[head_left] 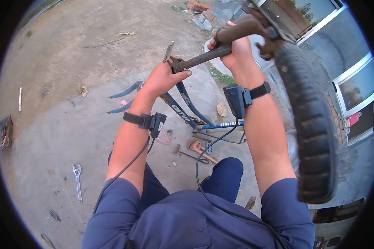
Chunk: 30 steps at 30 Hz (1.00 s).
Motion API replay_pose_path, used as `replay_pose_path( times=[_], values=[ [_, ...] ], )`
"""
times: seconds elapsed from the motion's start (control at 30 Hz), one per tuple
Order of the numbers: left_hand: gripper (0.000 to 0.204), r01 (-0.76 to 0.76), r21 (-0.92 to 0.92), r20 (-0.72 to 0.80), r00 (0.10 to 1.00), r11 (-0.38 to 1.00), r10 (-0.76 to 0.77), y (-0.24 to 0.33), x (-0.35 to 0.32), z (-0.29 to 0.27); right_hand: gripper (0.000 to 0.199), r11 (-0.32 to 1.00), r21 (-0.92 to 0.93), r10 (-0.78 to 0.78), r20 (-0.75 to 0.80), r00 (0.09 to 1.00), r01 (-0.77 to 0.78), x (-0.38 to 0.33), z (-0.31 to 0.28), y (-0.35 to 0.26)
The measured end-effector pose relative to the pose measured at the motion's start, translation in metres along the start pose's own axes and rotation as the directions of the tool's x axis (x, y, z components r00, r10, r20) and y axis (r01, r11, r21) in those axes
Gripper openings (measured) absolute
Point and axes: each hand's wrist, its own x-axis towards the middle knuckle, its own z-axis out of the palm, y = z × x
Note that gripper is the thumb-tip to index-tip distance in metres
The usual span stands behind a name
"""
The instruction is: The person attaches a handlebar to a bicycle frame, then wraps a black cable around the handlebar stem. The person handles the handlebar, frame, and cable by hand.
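Observation:
Both hands hold up a rusty metal tube assembly (245,30), which has a black ribbed tyre (311,124) at its right end. My left hand (164,79) is closed round the near end of its thinner rod, beside a small flat bracket (168,52). Farther right and higher, my right hand (239,52) wraps the tubes from behind, and most of its fingers are hidden. The tyre hangs down past my right forearm. Below the hands, a blue bicycle frame (175,108) lies on the concrete, partly covered by my left hand and forearm.
A pipe wrench (201,150), a hammer (177,149) and a dark curved tool lie before my knees. An adjustable wrench (77,182) is at the left. Cables (220,139) run from black wrist devices along my arms. A windowed wall (349,74) stands at the right.

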Motion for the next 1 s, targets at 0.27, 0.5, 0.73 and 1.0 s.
replay_pose_path(
  times=[0.27,0.5,0.73,1.0],
  values=[
    [0.029,0.159,-0.010,-0.145,0.977,0.987,-0.159,-0.029,-0.012,-0.031,0.040,0.985,0.148,0.063,0.198,0.978,-0.093,0.024,0.063,0.031],
    [0.030,0.233,-0.181,-0.209,0.940,0.956,-0.268,-0.053,-0.030,-0.049,0.032,0.972,0.145,0.133,0.313,0.940,-0.186,0.033,0.094,0.059],
    [0.029,0.231,-0.194,-0.302,0.910,0.953,-0.282,-0.068,-0.037,-0.065,0.040,0.977,0.095,0.147,0.342,0.928,-0.190,0.045,0.122,0.086],
    [0.035,0.263,-0.165,-0.322,0.897,0.951,-0.304,-0.080,-0.034,-0.055,0.038,0.983,0.097,0.108,0.376,0.920,-0.155,0.055,0.109,0.092]
  ],
)
